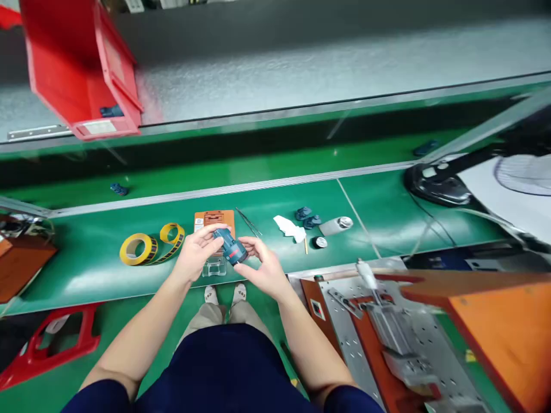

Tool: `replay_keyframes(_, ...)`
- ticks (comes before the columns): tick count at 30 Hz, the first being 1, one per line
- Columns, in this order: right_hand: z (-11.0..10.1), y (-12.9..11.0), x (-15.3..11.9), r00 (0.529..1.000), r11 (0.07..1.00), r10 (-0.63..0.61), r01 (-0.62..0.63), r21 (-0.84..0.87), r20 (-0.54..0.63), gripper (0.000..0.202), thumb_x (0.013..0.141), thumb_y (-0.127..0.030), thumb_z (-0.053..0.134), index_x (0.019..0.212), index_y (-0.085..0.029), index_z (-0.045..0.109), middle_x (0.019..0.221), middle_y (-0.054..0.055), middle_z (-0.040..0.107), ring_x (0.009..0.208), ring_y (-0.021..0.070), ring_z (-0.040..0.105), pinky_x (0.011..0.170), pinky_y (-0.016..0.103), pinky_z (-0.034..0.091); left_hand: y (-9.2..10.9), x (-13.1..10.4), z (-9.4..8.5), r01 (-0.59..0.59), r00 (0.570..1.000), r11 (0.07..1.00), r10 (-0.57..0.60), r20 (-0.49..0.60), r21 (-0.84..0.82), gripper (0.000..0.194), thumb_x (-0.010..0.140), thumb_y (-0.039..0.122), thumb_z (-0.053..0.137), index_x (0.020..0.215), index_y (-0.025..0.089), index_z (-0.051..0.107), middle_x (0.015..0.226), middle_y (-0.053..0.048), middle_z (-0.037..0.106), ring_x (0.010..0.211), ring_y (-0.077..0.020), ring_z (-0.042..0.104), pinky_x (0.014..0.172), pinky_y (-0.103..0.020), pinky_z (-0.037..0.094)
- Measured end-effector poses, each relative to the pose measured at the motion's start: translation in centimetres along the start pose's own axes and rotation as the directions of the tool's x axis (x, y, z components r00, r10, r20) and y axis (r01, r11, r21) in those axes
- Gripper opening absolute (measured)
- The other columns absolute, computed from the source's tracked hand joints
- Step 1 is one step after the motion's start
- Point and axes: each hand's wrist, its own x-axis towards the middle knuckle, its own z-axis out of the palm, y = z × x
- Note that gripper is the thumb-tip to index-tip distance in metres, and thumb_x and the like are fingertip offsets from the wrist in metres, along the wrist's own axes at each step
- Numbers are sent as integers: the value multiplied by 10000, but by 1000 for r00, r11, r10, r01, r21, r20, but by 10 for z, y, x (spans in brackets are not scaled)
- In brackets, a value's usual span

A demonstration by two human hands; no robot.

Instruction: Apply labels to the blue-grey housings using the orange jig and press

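A dark teal battery-like part (232, 248) with a red mark is held between both hands above the green bench. My left hand (197, 252) is closed on its upper left end. The fingers and thumb of my right hand (263, 267) pinch its lower right end. Behind and below the part lies an orange fixture (228, 217) with a clear piece (214, 267) at its front. Tweezers (248, 222) rest just right of the fixture.
Yellow label rolls (138, 249) lie left. To the right are white cloth (289, 228), two dark parts (312, 221), a metal bottle (336, 226) and a small jar (319, 242). A red bin (124, 74) hangs upper left; a clamp machine (394, 330) stands lower right.
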Motion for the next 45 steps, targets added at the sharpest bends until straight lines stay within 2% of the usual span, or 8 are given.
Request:
replay_keyframes(5,-27,-27,-32,973,897,204,-228,378,103,318,856,-488,633,996,-224,525,711,-31,629,535,104,545,462,203,412,19,-18,57,-116,991,993,116,72,-6,378,765,334,808,1111,202,734,1188,-110,738,974,-220,714,802,-308,594)
replay_keyframes(14,-30,-54,-67,923,730,321,-99,676,-213,361,837,-549,596,807,-228,433,622,-78,436,445,42,299,388,146,124,24,-21,98,-129,949,991,134,284,-35,370,791,341,780,1136,217,726,1223,-117,721,994,-239,702,835,-343,563)
replay_keyframes(20,-22,-74,-66,939,387,319,-250,887,126,453,891,-671,500,948,-222,495,524,-83,425,430,42,175,382,135,101,30,-12,114,-215,945,975,221,240,-48,247,813,388,726,992,221,696,859,-25,709,788,-166,628,707,-265,498)
replay_keyframes(22,-14,-80,-66,939,355,308,-261,898,152,487,906,-687,470,998,-211,518,558,-55,480,447,49,217,382,132,131,35,-10,118,-236,953,972,231,196,2,194,856,400,653,839,206,662,724,10,624,690,-143,565,652,-247,459)
replay_keyframes(27,8,-89,-70,917,588,381,-141,797,-119,495,898,-686,506,946,-194,528,679,-5,551,514,65,341,382,137,165,57,-10,118,-293,941,917,225,254,272,237,882,352,571,703,198,581,697,27,536,664,-131,479,632,-251,383)
replay_keyframes(34,27,-90,-67,873,933,267,-129,336,-408,385,984,-609,388,1017,-242,500,685,-39,507,479,76,336,422,201,282,75,-15,100,-474,880,727,376,290,497,186,903,318,531,767,215,605,752,24,605,712,-144,542,694,-270,389)
replay_keyframes(39,35,-100,-62,825,986,134,-167,-11,-549,351,973,-511,482,1181,-234,539,904,26,644,724,149,589,663,297,509,60,-8,83,-633,773,702,554,309,325,182,932,331,526,821,215,611,789,0,630,759,-157,579,750,-280,437)
replay_keyframes(45,49,-111,-64,796,967,-36,-125,-223,-604,579,858,-357,690,1377,-227,468,1389,111,571,1191,225,600,972,369,523,55,-3,68,-468,814,884,421,401,22,255,962,426,525,967,212,662,898,-22,675,849,-168,640,791,-281,498)
